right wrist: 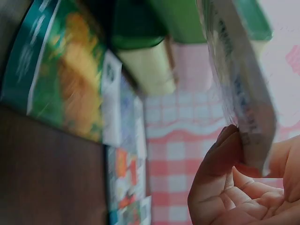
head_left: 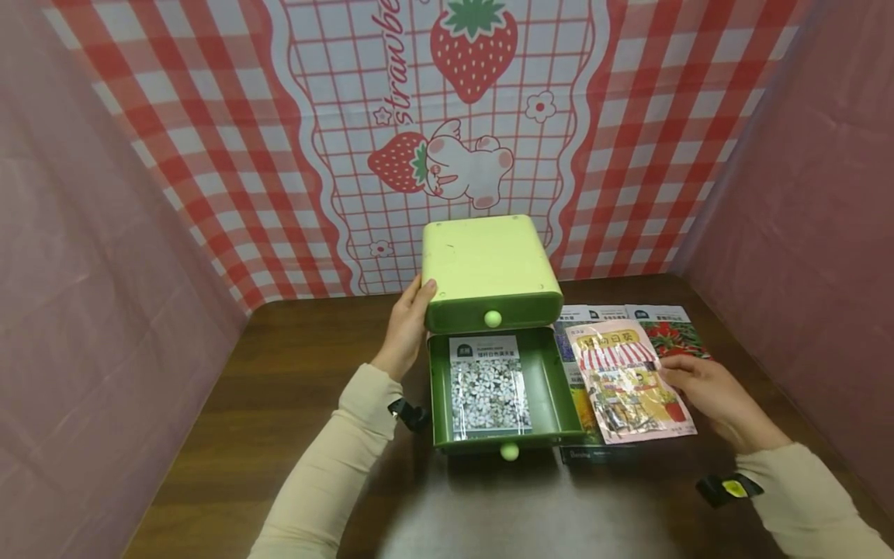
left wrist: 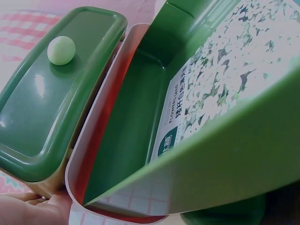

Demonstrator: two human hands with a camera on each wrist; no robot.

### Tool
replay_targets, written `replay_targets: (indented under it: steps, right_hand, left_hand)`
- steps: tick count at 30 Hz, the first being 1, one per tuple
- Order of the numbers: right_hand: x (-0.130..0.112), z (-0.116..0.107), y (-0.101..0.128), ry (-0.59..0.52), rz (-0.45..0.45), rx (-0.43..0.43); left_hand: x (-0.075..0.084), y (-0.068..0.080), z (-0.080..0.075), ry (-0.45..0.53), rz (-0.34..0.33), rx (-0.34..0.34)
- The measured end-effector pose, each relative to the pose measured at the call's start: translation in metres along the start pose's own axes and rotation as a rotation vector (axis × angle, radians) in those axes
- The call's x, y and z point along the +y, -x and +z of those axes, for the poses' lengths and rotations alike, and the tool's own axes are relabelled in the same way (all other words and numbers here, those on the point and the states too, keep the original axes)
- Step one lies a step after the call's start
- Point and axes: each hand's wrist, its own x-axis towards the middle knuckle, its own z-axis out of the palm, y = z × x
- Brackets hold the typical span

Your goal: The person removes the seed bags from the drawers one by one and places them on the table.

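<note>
My right hand [head_left: 712, 396] pinches the right edge of a pink seed packet [head_left: 632, 388] with a striped awning picture, held above other packets. In the right wrist view the packet [right wrist: 243, 93] is seen nearly edge-on between thumb and fingers. My left hand [head_left: 407, 326] rests along the left side of a small yellow-green drawer box [head_left: 489, 256], thumb at its front corner. The box's lower green drawer [head_left: 548, 388] is pulled out, and a seed packet with white flowers [head_left: 489, 388] lies flat in it. The upper drawer [left wrist: 56, 93], with a round knob, is closed.
Several flower seed packets [head_left: 667, 330] lie on the brown wooden table [head_left: 307, 388] right of the box, partly under the pink packet. A red-checked strawberry cloth [head_left: 635, 155] hangs behind, close to the box. Pink fabric [head_left: 789, 233] walls both sides.
</note>
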Motion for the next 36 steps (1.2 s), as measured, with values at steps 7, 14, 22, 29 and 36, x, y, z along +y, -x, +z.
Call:
replay_targets:
  steps: [7,14,22,29,36]
  right_hand:
    - [0.031,-0.012,-0.018,0.083,0.072,0.027]
    - [0.049,-0.017,-0.029,0.053,0.192,-0.002]
    - [0.056,-0.01,-0.035,0.112,0.196,0.003]
    - [0.06,-0.007,-0.036,0.271,0.093,0.063]
    - [0.062,-0.008,-0.037,0.357,0.083,0.08]
  left_hand:
    - [0.0,0.0,0.0,-0.004,0.006,0.007]
    - [-0.002,-0.001,0.001,-0.007,0.012,0.009]
    - [-0.001,0.0,0.001,0.0,0.015,0.013]
    - [0.0,0.001,0.001,0.004,0.005,0.01]
    - [0.0,0.001,0.001,0.002,0.01,0.002]
